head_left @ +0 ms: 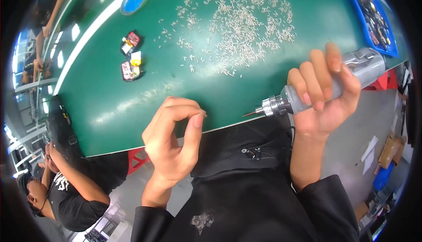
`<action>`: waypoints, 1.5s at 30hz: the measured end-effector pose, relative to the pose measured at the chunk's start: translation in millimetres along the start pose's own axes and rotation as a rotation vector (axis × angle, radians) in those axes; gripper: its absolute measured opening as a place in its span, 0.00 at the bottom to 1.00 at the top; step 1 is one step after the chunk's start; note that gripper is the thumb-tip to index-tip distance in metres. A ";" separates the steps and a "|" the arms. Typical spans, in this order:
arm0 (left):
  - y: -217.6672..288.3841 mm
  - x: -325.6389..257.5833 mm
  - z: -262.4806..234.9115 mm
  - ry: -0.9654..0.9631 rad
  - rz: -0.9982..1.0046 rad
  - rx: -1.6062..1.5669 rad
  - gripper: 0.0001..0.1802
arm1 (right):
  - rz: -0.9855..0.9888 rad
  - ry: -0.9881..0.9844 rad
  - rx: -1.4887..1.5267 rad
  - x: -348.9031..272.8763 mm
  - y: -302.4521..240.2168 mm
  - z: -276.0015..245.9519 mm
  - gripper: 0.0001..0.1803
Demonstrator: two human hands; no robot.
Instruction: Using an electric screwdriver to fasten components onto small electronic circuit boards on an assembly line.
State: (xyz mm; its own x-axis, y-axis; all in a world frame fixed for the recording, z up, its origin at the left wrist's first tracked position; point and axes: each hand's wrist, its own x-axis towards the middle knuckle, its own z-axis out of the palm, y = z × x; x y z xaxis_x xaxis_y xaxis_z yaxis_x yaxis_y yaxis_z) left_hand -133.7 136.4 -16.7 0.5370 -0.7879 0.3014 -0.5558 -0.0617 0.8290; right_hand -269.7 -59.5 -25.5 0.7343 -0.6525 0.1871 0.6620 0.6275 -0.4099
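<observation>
My right hand (325, 88) is wrapped round a grey electric screwdriver (303, 99), whose thin bit points left over the table's near edge. Its index finger is blurred. Left of the bit, my left hand (173, 138) is closed in a pinch, thumb and forefinger together at the table edge; anything between the tips is too small to make out. Below, a small black part with shiny metal bits (251, 154) lies on the black fabric at my lap. Many tiny silvery pieces, like screws or pins (246, 26), are spread over the green table (176, 86).
Two small red-and-black units with yellow and white pieces (131, 55) sit left on the table. Behind them is a round blue dish (135, 0). A blue tray (393, 44) of dark parts stands far right. A person in black (74, 198) sits at the left.
</observation>
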 end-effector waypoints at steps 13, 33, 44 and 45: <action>14.9 -12.5 20.3 -0.017 -0.284 -1.036 0.08 | -0.080 0.003 0.258 -1.9 16.7 49.8 0.07; 26.7 -13.1 25.6 0.002 -0.145 -0.480 0.01 | -0.117 -0.165 0.090 -10.0 5.7 41.2 0.08; 12.1 3.5 10.0 0.078 -0.039 -0.300 0.18 | -0.090 -0.075 0.037 6.9 11.4 34.9 0.06; 9.3 4.5 -1.2 0.093 -0.011 -0.194 0.25 | -0.117 -0.049 0.029 8.3 8.7 37.8 0.06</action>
State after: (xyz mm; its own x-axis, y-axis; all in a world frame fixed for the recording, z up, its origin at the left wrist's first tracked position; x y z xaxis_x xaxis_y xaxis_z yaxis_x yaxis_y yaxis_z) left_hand -135.6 133.0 -7.1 0.6031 -0.7276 0.3267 -0.4223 0.0562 0.9047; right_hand -252.3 -43.4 6.2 0.6581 -0.7005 0.2759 0.7468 0.5609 -0.3574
